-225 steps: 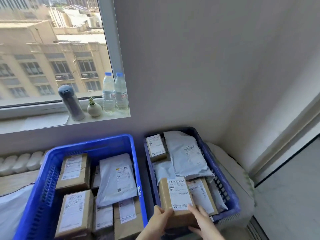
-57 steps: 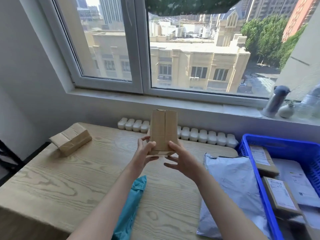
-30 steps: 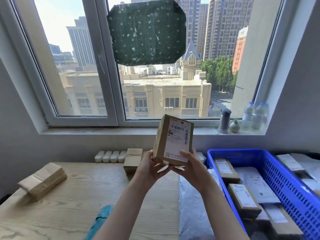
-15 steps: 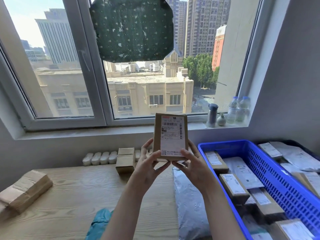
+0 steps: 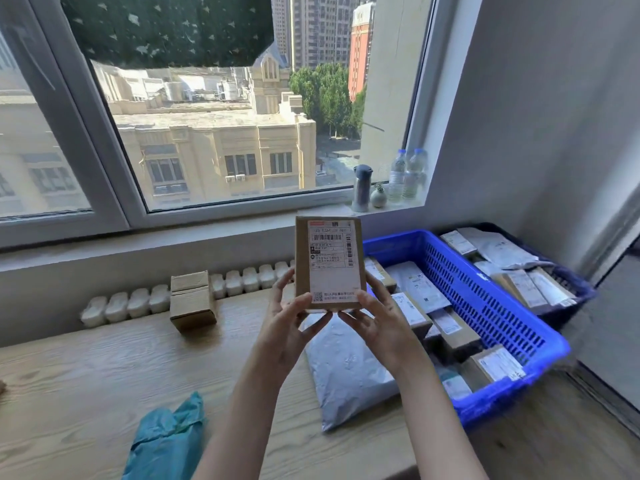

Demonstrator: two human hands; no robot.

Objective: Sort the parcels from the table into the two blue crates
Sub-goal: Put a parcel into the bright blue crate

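The worktop (image 5: 86,368) spreads beneath the left hand (image 5: 291,327) and right hand (image 5: 381,327). Two blue crates, the near crate (image 5: 485,292) and the far crate (image 5: 575,289), sit to the right of the right hand, both well filled. A grey bag (image 5: 346,368) lies below the hands. The labelled box (image 5: 329,265) stands upright between them, pinched at its bottom corners by both hands. So low a grip could let it topple, and a misread label would send it to the wrong crate.

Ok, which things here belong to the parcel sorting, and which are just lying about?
Job: cardboard parcel held by left hand and right hand; small box, grey mailer and teal bag on the table; near blue crate; far blue crate.
Lying about: flask, small vase and water bottles on the windowsill; dark cloth.
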